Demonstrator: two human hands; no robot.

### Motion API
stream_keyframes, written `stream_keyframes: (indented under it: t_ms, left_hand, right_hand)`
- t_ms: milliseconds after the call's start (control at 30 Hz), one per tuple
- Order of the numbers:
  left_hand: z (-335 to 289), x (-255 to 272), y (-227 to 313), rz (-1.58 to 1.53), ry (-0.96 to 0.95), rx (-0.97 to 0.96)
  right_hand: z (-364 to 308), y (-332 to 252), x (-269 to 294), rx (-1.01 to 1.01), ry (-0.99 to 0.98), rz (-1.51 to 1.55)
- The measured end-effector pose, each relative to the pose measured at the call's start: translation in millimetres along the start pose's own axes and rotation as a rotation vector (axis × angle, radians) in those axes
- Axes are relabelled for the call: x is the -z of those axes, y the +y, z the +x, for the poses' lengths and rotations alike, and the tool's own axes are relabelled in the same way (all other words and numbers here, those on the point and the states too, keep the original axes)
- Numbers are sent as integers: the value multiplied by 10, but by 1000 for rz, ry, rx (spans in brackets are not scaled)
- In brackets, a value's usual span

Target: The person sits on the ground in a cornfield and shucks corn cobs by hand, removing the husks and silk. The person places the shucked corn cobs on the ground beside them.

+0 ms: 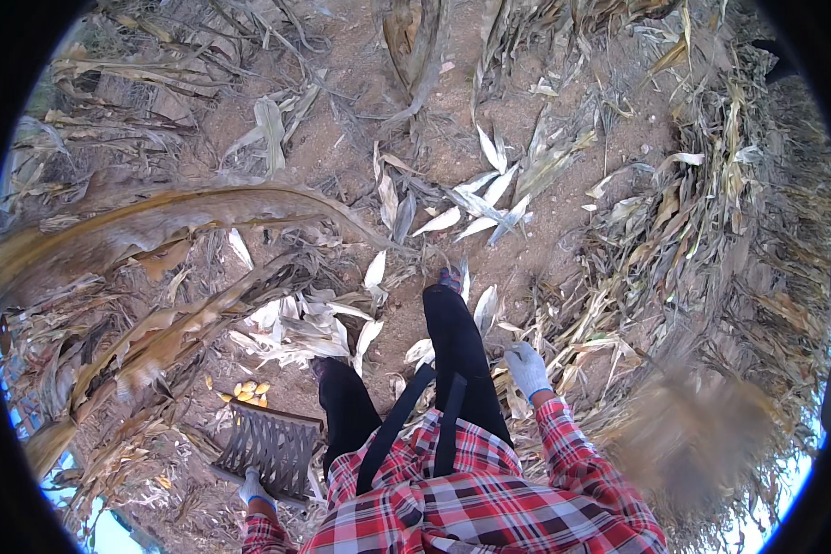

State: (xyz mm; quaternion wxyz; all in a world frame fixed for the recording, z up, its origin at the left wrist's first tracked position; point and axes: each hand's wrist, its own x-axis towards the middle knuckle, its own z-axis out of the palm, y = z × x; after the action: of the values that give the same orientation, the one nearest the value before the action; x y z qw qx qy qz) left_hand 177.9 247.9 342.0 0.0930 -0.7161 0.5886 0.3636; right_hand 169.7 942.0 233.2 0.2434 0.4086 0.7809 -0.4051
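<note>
My left hand (254,487), in a pale glove, grips the near edge of a dark slatted basket (272,448) at the lower left. The basket is tilted, and its inside is hidden. Just beyond its far rim lies a small heap of yellow corn cobs (249,392). My right hand (526,367), in a whitish glove, is held beside my right leg with its fingers curled. Whether anything is in those fingers cannot be made out. Pale corn husks (295,332) lie piled past the basket, near my left foot.
More white husks (485,203) are scattered on the brown soil (342,138) ahead. A long dry corn leaf (185,198) arches across the left. Dry stalks (692,222) stand thickly along the right, with a blurred brown leaf (692,425) close by my right arm.
</note>
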Motion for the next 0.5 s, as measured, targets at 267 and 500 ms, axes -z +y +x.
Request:
stream_keyframes:
  t_ms: [267, 500]
  left_hand:
    - [-571, -918, -403, -250, -172, 172]
    - [-265, -1757, -599, 99, -152, 13]
  right_hand:
    - [321, -253, 225, 93, -159, -91]
    - [842, -916, 122, 249, -125, -296]
